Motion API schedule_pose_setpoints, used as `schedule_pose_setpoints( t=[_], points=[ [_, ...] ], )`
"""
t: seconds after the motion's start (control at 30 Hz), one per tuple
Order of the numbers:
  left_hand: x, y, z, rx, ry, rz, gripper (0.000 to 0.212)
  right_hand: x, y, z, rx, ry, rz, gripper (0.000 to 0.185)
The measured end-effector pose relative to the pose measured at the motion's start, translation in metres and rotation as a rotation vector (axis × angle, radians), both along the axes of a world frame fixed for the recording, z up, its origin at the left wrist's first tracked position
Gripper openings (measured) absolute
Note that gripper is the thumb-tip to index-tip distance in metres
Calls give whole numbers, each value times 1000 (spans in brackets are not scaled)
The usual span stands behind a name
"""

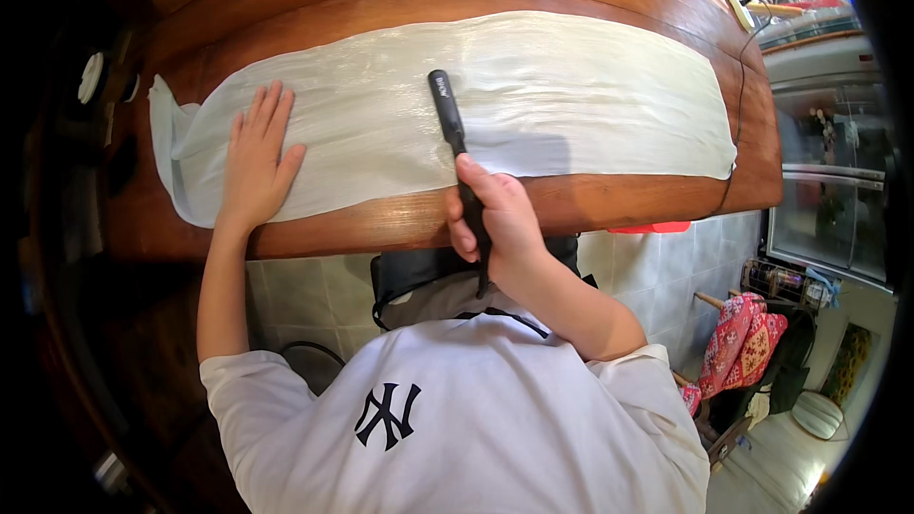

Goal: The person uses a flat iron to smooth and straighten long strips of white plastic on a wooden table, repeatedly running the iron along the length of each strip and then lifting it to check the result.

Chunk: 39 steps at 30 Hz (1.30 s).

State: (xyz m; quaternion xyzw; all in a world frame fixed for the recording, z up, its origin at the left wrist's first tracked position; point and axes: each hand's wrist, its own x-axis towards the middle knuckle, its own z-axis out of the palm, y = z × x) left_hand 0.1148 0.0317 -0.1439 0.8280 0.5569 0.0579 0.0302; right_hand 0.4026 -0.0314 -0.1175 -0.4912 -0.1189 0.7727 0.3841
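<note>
A long piece of thin, pale, slightly shiny cloth point(607, 100) lies spread along the wooden table point(357, 228). Fine wrinkles run lengthwise through it, and its left end is folded over. My left hand point(260, 157) rests flat on the cloth near that end, fingers pointing away from me. In my right hand point(500, 214) is a slim black tool point(446, 111), possibly a hair straightener, gripped by its narrow handle. Its wider head bears writing and points away over the middle of the cloth. Whether the head touches the cloth I cannot tell.
A dark cable point(742, 93) runs down the table's right side. Beyond that end stands a glass-fronted cabinet point(821, 135). Below are a red patterned fabric point(742, 343) and a wire basket point(778, 282). A white round object point(91, 78) sits at far left.
</note>
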Motion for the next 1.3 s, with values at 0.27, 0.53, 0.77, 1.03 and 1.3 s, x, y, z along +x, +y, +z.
schedule_pose_setpoints(
  t=[0.27,0.53,0.77,1.03,1.3],
  points=[
    [2,1,-1,7,-33,-20,59,82,-4,3,33,-51,-209,39],
    [3,2,-1,22,-27,-53,58,184,-5,-7,96,-148,-395,34],
    [3,2,-2,26,-7,-60,58,287,-6,-21,166,-41,-495,26],
    [4,-2,-1,34,31,-31,60,392,-6,-24,231,-86,-453,25],
    [3,0,4,-15,5,-57,58,509,8,-18,281,-899,-568,35]
  ],
)
